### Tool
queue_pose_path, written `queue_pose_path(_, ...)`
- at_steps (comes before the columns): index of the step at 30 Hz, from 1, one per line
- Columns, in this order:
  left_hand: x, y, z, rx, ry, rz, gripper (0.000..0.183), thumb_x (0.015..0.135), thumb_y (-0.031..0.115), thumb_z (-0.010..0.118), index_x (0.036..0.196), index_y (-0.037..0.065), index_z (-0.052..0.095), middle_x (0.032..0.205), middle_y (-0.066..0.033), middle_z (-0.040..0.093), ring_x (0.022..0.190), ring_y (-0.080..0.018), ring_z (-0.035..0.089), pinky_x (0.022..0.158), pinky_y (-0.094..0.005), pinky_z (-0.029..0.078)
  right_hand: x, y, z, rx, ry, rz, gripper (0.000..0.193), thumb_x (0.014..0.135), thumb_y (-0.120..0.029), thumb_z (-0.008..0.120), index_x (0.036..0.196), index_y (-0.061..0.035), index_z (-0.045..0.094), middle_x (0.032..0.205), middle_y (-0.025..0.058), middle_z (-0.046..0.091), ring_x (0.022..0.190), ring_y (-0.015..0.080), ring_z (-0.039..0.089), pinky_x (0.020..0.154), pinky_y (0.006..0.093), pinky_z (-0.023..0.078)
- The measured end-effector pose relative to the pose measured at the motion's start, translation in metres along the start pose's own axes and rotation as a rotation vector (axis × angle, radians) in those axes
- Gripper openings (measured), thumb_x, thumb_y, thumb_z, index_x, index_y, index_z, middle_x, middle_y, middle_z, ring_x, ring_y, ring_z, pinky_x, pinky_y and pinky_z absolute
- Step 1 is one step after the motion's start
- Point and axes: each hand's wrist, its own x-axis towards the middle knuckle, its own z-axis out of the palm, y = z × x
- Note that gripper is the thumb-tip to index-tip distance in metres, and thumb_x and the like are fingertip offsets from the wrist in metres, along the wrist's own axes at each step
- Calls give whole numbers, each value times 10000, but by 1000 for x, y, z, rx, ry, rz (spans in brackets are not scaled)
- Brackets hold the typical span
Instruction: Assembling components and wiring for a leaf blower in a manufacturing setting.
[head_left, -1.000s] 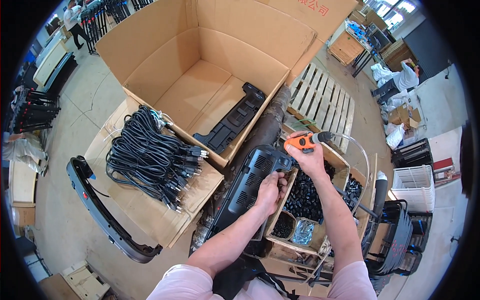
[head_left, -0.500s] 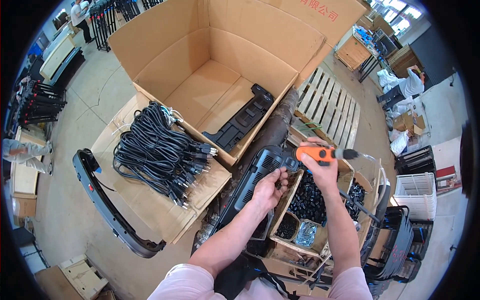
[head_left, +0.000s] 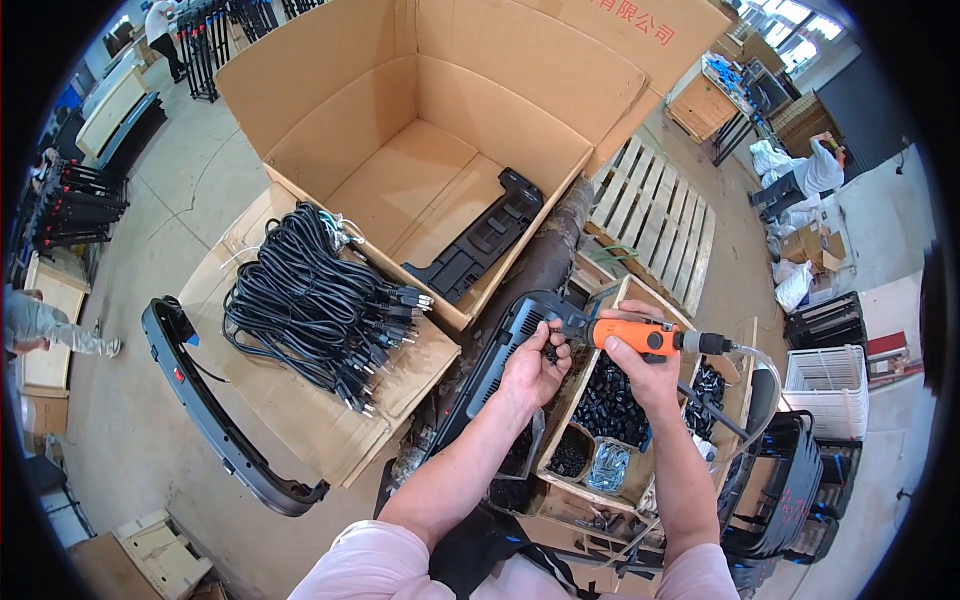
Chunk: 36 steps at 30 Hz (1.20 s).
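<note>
My right hand [head_left: 648, 380] grips an orange pneumatic screwdriver [head_left: 630, 337], held nearly level with its clear hose running off to the right. Its dark front end points left, at the far end of a long dark plastic housing [head_left: 516, 345] with vent slots; whether they touch I cannot tell. Just beside it, my left hand [head_left: 530, 375] is closed, thumb and fingertips together at the housing. Small dark pieces, apparently screws, show between its curled fingers. Under my right wrist sits a wooden parts box [head_left: 545, 462] with black plastic pieces, small dark screws and silvery metal pieces.
An open cardboard box [head_left: 350, 190] holds a black plastic part [head_left: 485, 240]. Bundled black power cords [head_left: 305, 300] lie on cardboard [head_left: 300, 420] at left, near a curved grey frame [head_left: 225, 440]. A wooden pallet [head_left: 655, 225] lies beyond; other people stand at both sides.
My right hand and the screwdriver have come slightly nearer and to the right. My left fingertips have shifted a little left along the housing. A person at the left edge has stepped out a leg.
</note>
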Motion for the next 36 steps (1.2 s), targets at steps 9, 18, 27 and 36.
queue_pose_path(9, 1, 2, 1, -66, 8, 37, 281, 1113, 344, 535, 1186, 95, 641, 847, 8, 559, 754, -143, 538, 704, -278, 498, 5, -1, 15, 13, 45, 42, 520, 871, -65, 801, 1330, 22, 574, 1225, 158, 727, 1126, 208, 687, 1034, 363, 535)
queue_pose_path(18, -3, 14, -5, -88, 23, 82, 334, 1133, 355, 477, 1235, 83, 641, 878, 10, 553, 787, -139, 533, 717, -281, 492, 15, 10, 38, -16, -8, 33, 516, 878, -65, 799, 1334, 32, 579, 1223, 143, 728, 1120, 195, 688, 1032, 356, 540)
queue_pose_path(27, -31, -8, -15, 207, 16, 74, 271, 1115, 230, 486, 1213, 48, 661, 969, -11, 623, 852, -150, 592, 741, -291, 511, 38, 32, 64, -27, -33, 17, 479, 865, -2, 793, 1303, 25, 603, 1202, 137, 722, 1083, 184, 699, 983, 334, 564)
queue_pose_path(36, -70, -30, -38, 282, 16, -64, 281, 1118, 146, 436, 1236, -19, 630, 1008, -72, 639, 861, -193, 651, 755, -328, 604, 49, 42, 78, -116, -96, -19, 329, 842, -43, 825, 1133, -11, 675, 1143, 126, 729, 1052, 185, 701, 965, 337, 559)
